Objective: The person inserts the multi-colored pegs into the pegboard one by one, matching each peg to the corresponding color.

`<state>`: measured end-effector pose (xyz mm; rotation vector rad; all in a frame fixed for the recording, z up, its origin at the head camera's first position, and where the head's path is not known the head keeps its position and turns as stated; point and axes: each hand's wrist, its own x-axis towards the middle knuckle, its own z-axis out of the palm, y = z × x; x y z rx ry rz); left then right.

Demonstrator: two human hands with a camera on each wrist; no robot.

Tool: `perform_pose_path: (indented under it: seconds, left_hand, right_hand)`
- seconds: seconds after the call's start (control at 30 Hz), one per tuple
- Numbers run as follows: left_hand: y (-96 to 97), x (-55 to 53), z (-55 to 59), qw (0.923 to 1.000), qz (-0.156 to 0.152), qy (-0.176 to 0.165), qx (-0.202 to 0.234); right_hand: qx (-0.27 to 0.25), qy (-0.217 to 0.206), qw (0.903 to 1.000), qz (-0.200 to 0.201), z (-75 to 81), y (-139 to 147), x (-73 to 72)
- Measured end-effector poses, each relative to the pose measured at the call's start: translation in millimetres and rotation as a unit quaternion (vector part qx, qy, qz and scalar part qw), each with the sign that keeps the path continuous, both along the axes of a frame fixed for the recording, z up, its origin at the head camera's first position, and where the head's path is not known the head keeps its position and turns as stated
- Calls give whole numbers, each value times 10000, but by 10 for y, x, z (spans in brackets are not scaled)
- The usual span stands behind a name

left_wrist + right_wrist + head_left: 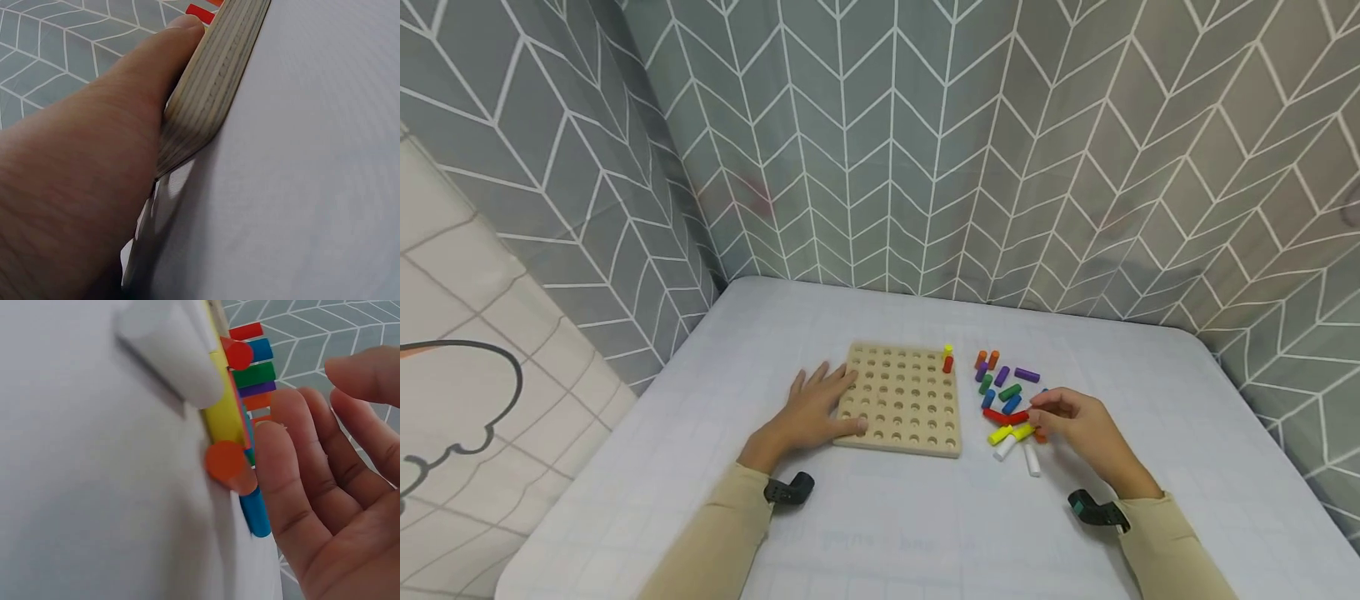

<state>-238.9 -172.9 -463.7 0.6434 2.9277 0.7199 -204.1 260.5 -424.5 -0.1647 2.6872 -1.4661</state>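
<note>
A wooden pegboard (902,404) with rows of round holes lies flat on the table. My left hand (812,414) rests on its left side, fingers spread and thumb along the near left corner. In the board's far right corner stand a yellow peg (948,348) and a red peg (948,365). Over the right side of the loose pegs hovers my right hand (1082,429). In the right wrist view its fingers (278,462) are loosely bent, the thumb is apart from them, and nothing shows between. Closest to the fingertips are an orange peg (226,461) and a blue peg (256,514).
Right of the board lie loose pegs: white (1032,460), yellow (1001,435), red (995,416), green (1011,392), purple (1027,375) and others in blue and orange. They sit on a white-covered table (880,517). A grey patterned curtain (925,150) hangs behind the far edge.
</note>
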Motion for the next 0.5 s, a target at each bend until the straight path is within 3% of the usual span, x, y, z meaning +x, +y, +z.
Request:
perform_pose_path:
  seconds: [0.5]
  left_hand:
    - [-4, -10, -51, 10000, 36, 44, -27]
  right_hand:
    - [538, 159, 9981, 250, -97, 56, 167]
